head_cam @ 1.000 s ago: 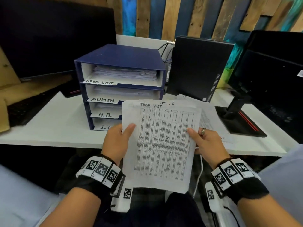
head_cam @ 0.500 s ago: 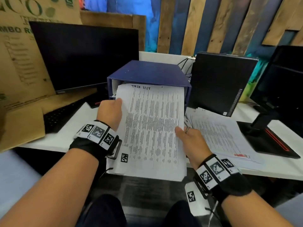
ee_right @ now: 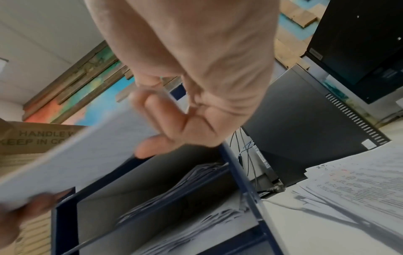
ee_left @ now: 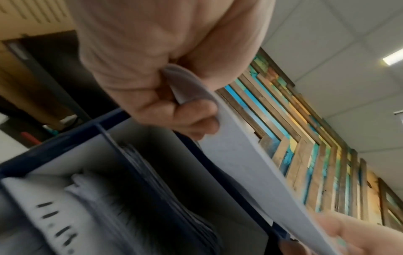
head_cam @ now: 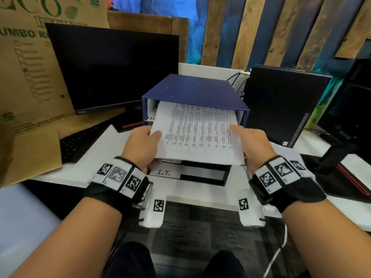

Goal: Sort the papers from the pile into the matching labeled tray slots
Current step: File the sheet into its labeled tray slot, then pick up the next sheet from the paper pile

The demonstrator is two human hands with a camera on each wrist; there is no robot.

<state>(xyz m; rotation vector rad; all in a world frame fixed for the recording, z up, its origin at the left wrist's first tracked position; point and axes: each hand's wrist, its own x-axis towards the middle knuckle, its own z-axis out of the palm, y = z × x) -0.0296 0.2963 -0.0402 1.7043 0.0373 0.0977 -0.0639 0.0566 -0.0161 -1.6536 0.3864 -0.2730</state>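
A printed task-list sheet [head_cam: 196, 133] lies half inside the top slot of the blue tray organizer [head_cam: 196, 91], its far edge hidden under the lid. My left hand [head_cam: 140, 145] pinches the sheet's near left corner, which curls between thumb and fingers [ee_left: 191, 112]. My right hand [head_cam: 251, 143] holds the right edge, thumb on top and fingers [ee_right: 152, 107] underneath. Lower slots hold stacked papers [ee_right: 196, 198]; the bottom label reads I.T. [head_cam: 163, 173]. The remaining pile [ee_right: 348, 186] lies on the desk to the right of the organizer.
A dark monitor [head_cam: 112, 69] and keyboard [head_cam: 80, 141] stand left of the organizer, with cardboard [head_cam: 30, 77] beyond. A black computer case [head_cam: 281, 105] is close on the right, and another monitor's stand [head_cam: 341, 163] is farther right. The white desk edge [head_cam: 200, 197] is near my wrists.
Both hands carried the sheet from in front of me up and forward to the organizer. Its top end has now gone into the top slot.
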